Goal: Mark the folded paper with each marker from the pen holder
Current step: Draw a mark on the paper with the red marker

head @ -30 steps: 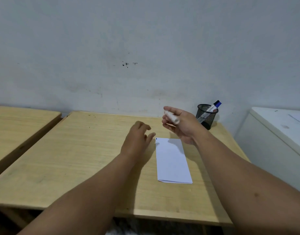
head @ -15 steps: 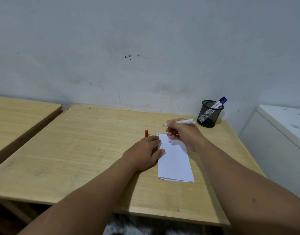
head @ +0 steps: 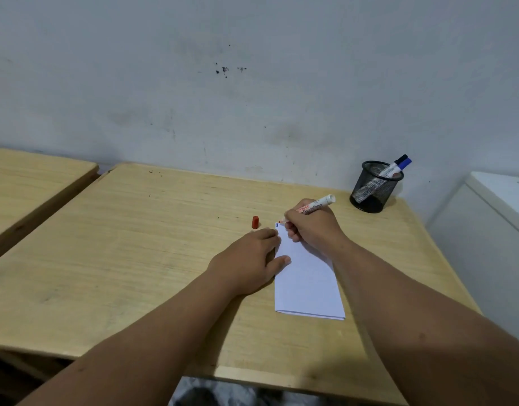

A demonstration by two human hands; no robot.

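The folded paper (head: 306, 276) lies on the counter (head: 135, 244), its long axis running from the near edge away toward the wall, its far end leaning slightly left and its fold nearest me. Going left to right, I see a second wooden counter (head: 32, 183) at the far left. The red cap (head: 255, 222) stands upright on the main counter, just beyond my left hand (head: 249, 259). That hand lies flat and relaxed, its fingers (head: 270, 234) slightly spread, with the thumb and fingertips resting on the paper's left edge and gripping nothing. A small blue mark (head: 277, 225) sits at the paper's far-left corner. My right hand (head: 314, 230) is over the far end of the paper, its fingers clamped on the red marker (head: 311, 208). The marker slants, its tip down and left at the paper's far-left corner, its butt up and right toward the pen holder (head: 375, 187). I cannot tell whether the tip touches. The black mesh holder stands at the far-right corner with two markers (head: 397, 167) leaning right.
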